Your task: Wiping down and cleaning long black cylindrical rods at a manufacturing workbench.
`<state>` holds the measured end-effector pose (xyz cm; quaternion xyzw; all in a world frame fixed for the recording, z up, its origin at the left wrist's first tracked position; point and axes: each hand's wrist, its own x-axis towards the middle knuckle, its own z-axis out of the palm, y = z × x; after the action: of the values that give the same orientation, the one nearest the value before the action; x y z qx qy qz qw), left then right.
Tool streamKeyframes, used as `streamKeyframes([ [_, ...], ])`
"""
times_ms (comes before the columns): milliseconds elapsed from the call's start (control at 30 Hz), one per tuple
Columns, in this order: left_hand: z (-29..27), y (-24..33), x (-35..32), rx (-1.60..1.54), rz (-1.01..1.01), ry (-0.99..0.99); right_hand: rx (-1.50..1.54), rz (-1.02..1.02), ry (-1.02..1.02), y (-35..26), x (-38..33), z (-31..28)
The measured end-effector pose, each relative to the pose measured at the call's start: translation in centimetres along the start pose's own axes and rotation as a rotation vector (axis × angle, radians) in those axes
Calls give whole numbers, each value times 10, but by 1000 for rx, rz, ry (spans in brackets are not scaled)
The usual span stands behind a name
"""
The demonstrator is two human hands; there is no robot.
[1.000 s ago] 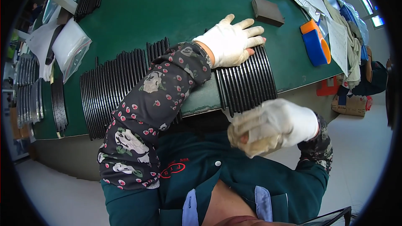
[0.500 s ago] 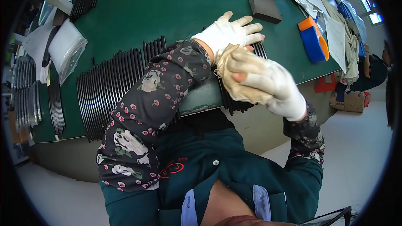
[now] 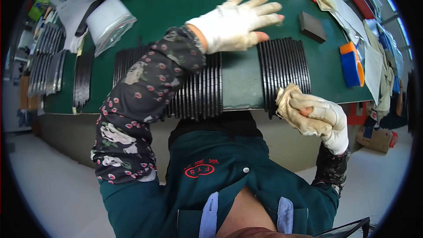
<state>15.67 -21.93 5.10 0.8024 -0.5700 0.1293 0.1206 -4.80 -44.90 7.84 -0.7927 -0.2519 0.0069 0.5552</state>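
Long rows of thin black strips lie side by side on a green table (image 3: 176, 4). My left hand (image 3: 238, 22), in a white glove, rests flat with fingers spread at the top of the gap between a left row of strips (image 3: 198, 92) and a right batch of strips (image 3: 284, 68). My right hand (image 3: 317, 117), also gloved, is closed on a crumpled tan cloth (image 3: 288, 101) at the near edge of the right batch, over the table's front edge.
A dark grey block (image 3: 312, 26) lies beyond the right batch. An orange and blue tool (image 3: 351, 65) sits at the right edge, with papers and rags behind it. Clear plastic bags (image 3: 105, 22) and more strip stacks (image 3: 48, 57) are at the far left.
My right hand with the cloth has gone from below the table up over the strips and back down to the near edge of the right batch. The left hand shifted slightly left, leaving a gap in the row.
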Motion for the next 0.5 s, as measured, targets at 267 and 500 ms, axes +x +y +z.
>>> streamKeyframes([
  [267, 0, -23, -92, 88, -72, -290, -248, -102, -67, 3, 57, 24],
  [500, 18, -8, -55, 114, -43, -265, -552, -263, -141, 43, 88, 87],
])
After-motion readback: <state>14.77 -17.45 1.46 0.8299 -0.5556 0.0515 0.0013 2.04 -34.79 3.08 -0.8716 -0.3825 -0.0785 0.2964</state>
